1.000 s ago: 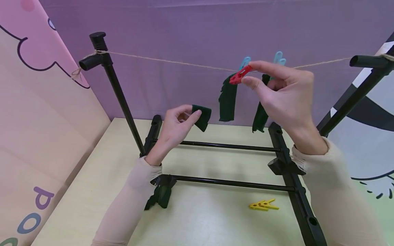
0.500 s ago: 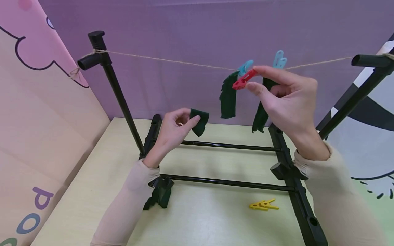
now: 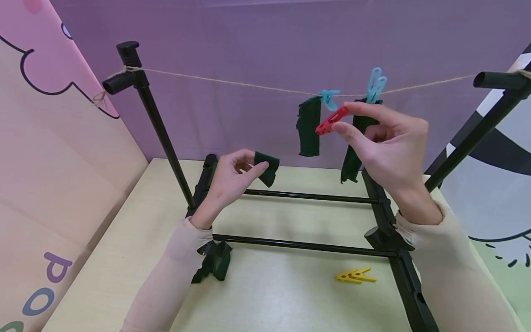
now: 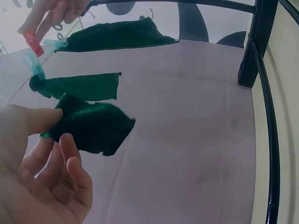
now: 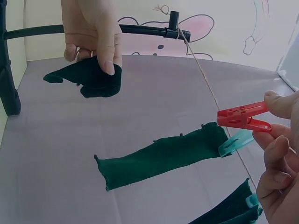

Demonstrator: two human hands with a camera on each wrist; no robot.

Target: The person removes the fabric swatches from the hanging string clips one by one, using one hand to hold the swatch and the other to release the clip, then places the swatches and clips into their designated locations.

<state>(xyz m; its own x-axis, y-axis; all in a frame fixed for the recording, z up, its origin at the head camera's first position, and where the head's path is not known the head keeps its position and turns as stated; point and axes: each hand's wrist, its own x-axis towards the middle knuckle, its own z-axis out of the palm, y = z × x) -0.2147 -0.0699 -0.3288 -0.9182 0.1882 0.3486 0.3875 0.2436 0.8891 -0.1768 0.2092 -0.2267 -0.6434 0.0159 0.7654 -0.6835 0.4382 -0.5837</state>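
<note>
Between thumb and fingers my left hand [image 3: 232, 180] pinches a small dark green cloth [image 3: 267, 169], held below the string [image 3: 232, 83]. My right hand [image 3: 387, 143] pinches a red clothespin [image 3: 327, 122] by its handle ends, slightly under the string. Behind that clothespin a green cloth strip [image 3: 309, 129] hangs on the string, with a light blue clothespin [image 3: 329, 97] tilted sideways at its top corner. Partly hidden by the right hand, another green strip [image 3: 351, 165] hangs from a second, upright blue clothespin [image 3: 375, 85]. In the right wrist view, the red clothespin [image 5: 243, 116] is near the string.
A black frame carries the string between its left post [image 3: 157, 129] and right post [image 3: 498, 110]. Two crossbars, including the front crossbar [image 3: 303, 246], run low over the pale table [image 3: 290, 295]. A yellow clothespin [image 3: 355, 275] and more green cloth [image 3: 217, 262] lie there.
Both hands have sunk slightly with the cloth and the red clothespin. On the string, the left blue clothespin has turned from upright to sideways, and its strip has shifted a little.
</note>
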